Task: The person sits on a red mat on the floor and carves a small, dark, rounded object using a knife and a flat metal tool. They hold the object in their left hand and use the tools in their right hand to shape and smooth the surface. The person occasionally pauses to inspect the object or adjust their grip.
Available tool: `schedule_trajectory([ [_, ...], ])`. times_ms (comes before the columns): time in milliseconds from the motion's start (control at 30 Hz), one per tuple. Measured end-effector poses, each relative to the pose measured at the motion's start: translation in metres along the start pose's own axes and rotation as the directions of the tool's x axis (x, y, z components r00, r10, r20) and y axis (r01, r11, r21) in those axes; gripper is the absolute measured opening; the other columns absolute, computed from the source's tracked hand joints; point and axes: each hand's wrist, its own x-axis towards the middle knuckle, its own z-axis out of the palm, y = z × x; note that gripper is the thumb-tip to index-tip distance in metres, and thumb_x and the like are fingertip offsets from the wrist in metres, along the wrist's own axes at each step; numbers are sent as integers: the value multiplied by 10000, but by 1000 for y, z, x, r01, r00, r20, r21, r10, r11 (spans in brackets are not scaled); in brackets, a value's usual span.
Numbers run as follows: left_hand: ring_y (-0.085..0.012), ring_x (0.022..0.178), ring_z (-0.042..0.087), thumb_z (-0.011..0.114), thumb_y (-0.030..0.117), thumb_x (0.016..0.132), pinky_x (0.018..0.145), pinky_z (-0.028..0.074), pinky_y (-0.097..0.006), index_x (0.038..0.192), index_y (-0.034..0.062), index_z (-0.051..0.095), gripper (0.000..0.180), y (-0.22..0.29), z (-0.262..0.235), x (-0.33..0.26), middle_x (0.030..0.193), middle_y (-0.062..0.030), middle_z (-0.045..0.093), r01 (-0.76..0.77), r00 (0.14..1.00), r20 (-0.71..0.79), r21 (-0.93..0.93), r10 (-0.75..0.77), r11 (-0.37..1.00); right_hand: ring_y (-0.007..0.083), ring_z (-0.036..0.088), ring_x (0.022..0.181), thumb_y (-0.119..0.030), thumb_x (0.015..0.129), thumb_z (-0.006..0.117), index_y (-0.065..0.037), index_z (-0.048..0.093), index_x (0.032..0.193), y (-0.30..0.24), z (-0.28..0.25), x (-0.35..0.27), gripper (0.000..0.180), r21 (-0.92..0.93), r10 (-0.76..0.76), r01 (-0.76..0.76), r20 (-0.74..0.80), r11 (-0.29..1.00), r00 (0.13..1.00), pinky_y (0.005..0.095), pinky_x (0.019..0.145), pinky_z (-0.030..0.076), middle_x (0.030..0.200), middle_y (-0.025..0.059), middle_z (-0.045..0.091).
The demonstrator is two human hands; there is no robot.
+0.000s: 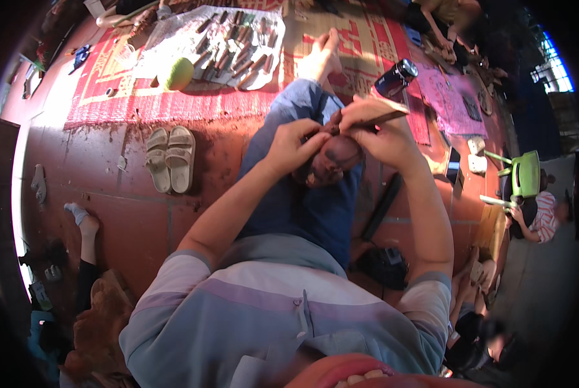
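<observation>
two hands (294, 147) (381, 134); one brown carving (341, 154); one tool (390, 116)

Workshop, floor-level, for handcraft, apparently carving; shared.
We enter as evidence: many slim hand tools (243, 66) in loose rows on a pale sheet (166, 40); dark crumbs (232, 127) strewn over red floor tiles (141, 216) beside a patterned red mat (192, 107); one shaped dark brown piece (340, 154) in work; another person (459, 19) near a pink sheet (439, 96). Whether the room belongs to a home, we cannot tell.
</observation>
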Motion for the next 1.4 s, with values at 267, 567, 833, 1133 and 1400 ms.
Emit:
schedule_trajectory([
  [267, -244, 1043, 553, 236, 499, 958, 971, 374, -347, 1106, -96, 555, 691, -28, -11, -7, 1097, -170, 595, 379, 923, 266, -749, -278, 544, 156, 614, 739, -2, 746, 653, -32, 626, 810, -15, -13, 4, 76, 90, 107, -96, -126, 991, 986, 325, 803, 479, 778, 39, 634],
  [567, -212, 1149, 458, 229, 383, 986, 1029, 297, -346, 1139, -30, 546, 543, -31, 4, -32, 1200, -117, 535, 406, 900, 249, -779, -359, 477, 165, 616, 729, 40, 718, 647, -8, 632, 793, -18, 4, 19, 90, 94, 199, -212, 136, 973, 971, 272, 651, 481, 780, 65, 622],
  [833, -189, 1144, 454, 278, 298, 993, 1029, 297, -332, 1124, -18, 548, 436, -37, 8, -32, 1192, -90, 534, 353, 931, 230, -767, -284, 536, 200, 617, 762, 22, 671, 663, -46, 634, 768, -13, 3, 9, 122, -197, -83, 86, 23, 977, 996, 312, 699, 479, 769, 45, 638],
  [1133, -165, 1187, 404, 433, 220, 923, 1025, 259, -296, 1241, -39, 477, 413, -25, 1, -32, 1238, -66, 476, 273, 960, 240, -673, -147, 687, 196, 606, 890, 46, 676, 686, -41, 663, 785, -17, 0, 17, 141, -54, 57, -47, 192, 997, 980, 306, 760, 477, 854, 68, 655],
  [1400, -167, 1184, 406, 448, 190, 915, 1018, 267, -287, 1220, -43, 494, 386, -27, 2, -32, 1248, -70, 475, 284, 957, 243, -696, -156, 659, 189, 621, 775, 28, 666, 672, -73, 639, 750, -14, 9, 7, 135, -95, -89, 89, 1, 992, 996, 411, 912, 418, 778, 33, 646],
])
